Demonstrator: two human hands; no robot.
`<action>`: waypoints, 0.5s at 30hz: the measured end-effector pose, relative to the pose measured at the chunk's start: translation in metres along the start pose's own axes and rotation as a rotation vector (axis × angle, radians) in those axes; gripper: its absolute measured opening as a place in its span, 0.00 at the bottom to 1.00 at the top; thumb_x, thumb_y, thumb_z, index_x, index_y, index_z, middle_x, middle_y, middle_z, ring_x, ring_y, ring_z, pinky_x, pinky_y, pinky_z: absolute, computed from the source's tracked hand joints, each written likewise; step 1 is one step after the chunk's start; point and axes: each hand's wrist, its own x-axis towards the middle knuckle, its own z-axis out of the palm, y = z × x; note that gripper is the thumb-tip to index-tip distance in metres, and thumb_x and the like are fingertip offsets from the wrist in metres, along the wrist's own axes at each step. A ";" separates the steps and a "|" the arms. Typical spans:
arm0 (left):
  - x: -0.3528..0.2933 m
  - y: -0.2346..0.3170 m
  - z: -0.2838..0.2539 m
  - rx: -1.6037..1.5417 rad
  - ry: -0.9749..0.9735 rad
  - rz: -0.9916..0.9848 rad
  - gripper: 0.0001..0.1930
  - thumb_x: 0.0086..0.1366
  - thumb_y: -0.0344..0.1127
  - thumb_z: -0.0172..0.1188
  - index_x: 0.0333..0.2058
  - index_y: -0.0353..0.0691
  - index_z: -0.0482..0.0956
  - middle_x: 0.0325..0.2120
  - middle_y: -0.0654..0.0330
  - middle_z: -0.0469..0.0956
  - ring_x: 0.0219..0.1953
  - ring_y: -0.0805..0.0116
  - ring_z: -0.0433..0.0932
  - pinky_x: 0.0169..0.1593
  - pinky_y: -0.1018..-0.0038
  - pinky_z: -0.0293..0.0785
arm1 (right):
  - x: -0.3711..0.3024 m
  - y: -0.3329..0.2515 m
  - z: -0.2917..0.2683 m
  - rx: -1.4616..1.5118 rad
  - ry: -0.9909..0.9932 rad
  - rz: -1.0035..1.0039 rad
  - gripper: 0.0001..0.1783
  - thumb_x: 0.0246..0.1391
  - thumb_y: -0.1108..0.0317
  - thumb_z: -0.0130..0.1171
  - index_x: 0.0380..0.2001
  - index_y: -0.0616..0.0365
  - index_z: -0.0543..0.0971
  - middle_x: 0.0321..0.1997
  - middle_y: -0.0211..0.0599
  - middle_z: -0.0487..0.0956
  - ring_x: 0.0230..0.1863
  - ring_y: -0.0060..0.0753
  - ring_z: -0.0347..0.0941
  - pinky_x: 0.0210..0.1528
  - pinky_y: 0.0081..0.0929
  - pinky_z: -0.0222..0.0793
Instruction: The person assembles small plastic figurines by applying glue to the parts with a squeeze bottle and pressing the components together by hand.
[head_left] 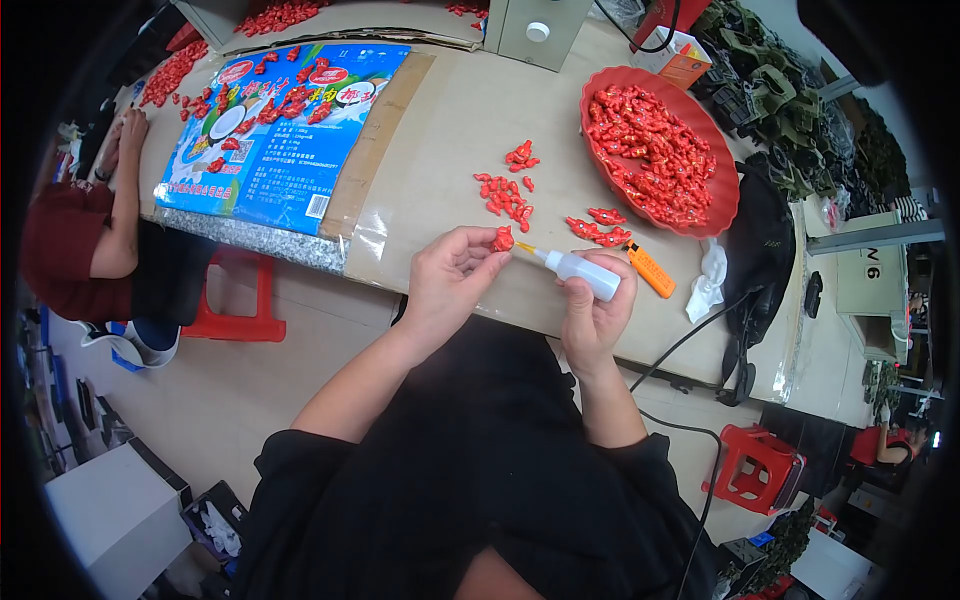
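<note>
Between the fingertips of my left hand (pixel 452 272) is a small red figurine (pixel 503 239), held just over the table's near edge. My right hand (pixel 598 318) is closed around a white squeeze bottle (pixel 585 274) with a thin yellowish nozzle. The nozzle points left, its tip at or very close to the figurine; whether they touch I cannot tell. Loose red figurines (pixel 506 197) lie on the table beyond my hands, with more red pieces (pixel 598 230) farther right. An orange-handled utility knife (pixel 650 270) rests right of the bottle.
A red scalloped bowl (pixel 733 160) full of red figurines stands at the far right. Nearby are a crumpled white tissue (pixel 710 282) and a black bag (pixel 765 250) with a cable. Blue printed cardboard (pixel 290 190) bearing red pieces covers the left, where another person's arm (pixel 125 200) rests.
</note>
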 end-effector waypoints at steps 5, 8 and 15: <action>-0.001 0.002 0.000 -0.026 -0.006 -0.011 0.10 0.55 0.22 0.54 0.37 0.29 0.69 0.31 0.60 0.75 0.33 0.78 0.73 0.38 0.84 0.70 | -0.001 -0.001 0.000 -0.016 -0.027 0.014 0.16 0.51 0.65 0.52 0.38 0.62 0.61 0.37 0.39 0.64 0.31 0.24 0.65 0.34 0.19 0.65; 0.000 0.001 0.001 -0.020 -0.007 -0.016 0.10 0.55 0.22 0.54 0.37 0.29 0.69 0.31 0.59 0.75 0.33 0.78 0.73 0.38 0.84 0.70 | -0.001 -0.001 0.000 -0.009 -0.025 0.027 0.16 0.51 0.64 0.52 0.38 0.62 0.61 0.37 0.39 0.64 0.31 0.24 0.65 0.34 0.18 0.65; -0.001 0.002 0.000 0.000 -0.010 -0.016 0.10 0.55 0.22 0.54 0.37 0.28 0.69 0.31 0.59 0.75 0.33 0.77 0.74 0.39 0.83 0.70 | 0.001 -0.003 0.001 0.010 -0.018 0.034 0.16 0.51 0.64 0.52 0.37 0.62 0.61 0.37 0.39 0.64 0.31 0.23 0.65 0.33 0.18 0.64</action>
